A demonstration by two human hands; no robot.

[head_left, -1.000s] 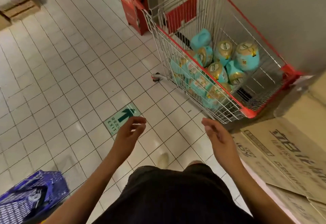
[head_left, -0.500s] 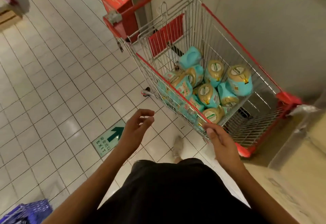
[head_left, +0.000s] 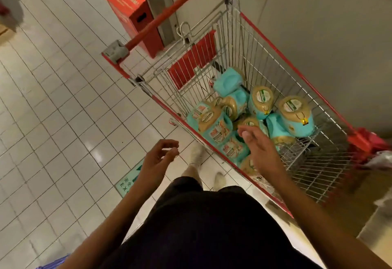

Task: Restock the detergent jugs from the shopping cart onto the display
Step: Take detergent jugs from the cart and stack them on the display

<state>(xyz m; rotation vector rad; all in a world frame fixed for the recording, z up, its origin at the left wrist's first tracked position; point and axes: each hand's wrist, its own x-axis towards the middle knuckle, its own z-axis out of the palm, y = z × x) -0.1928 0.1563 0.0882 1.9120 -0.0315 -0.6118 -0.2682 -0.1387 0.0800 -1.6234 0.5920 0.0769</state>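
A wire shopping cart (head_left: pixel 273 35) with red trim stands against a grey wall on the right. Several turquoise detergent jugs (head_left: pixel 297 118) with tan caps lie piled in its basket. My right hand (head_left: pixel 258 150) reaches over the cart's near rim, fingers extended, above the jugs and holding nothing. My left hand (head_left: pixel 159 158) hovers over the tiled floor left of the cart, fingers loosely curled and empty. The display is out of view.
A red box (head_left: pixel 131 12) stands by a pillar behind the cart's handle (head_left: pixel 169 12). A green exit arrow sticker (head_left: pixel 129 180) lies on the white tiled floor. A blue basket corner (head_left: pixel 53 263) shows at the bottom left. My feet stand beside the cart.
I have stepped closer to the cart, which now fills the right of the view. My right hand has moved forward over the cart's rim above the jugs.
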